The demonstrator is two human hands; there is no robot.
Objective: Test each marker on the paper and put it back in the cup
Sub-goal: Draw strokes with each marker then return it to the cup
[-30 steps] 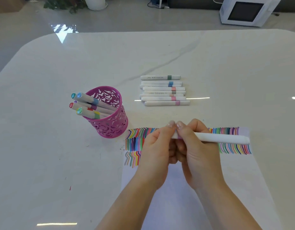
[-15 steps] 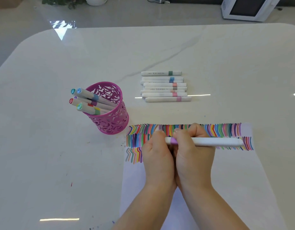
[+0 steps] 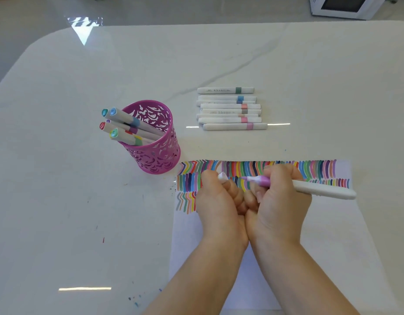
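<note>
Head view: both hands close together over the top of the paper, knuckles touching.
Right hand [image 3: 280,201]: fingers curled round the marker [image 3: 321,190] near its purple collar. The white barrel runs out to the right and the uncapped purple tip points left.
Left hand [image 3: 217,201]: pinches the white cap [image 3: 223,177] between thumb and fingers, just left of the tip, with a small gap between cap and tip.
Marker tip: above the coloured strokes; can't tell if it touches the sheet.
Paper [image 3: 332,235]: white sheet at the near edge of the table. There are bands of multicoloured strokes along its far edge and the rest is blank.
Cup [image 3: 158,155]: magenta cut-out metal, upright, just beyond the paper's far-left corner. It holds leaning markers [image 3: 126,128] with their caps pointing left.
Marker row [image 3: 230,114]: capped white markers lying side by side, beyond the paper and right of the cup.
Table [image 3: 83,201]: glossy white with small ink specks.
White appliance [image 3: 342,6]: past the far-right edge.
</note>
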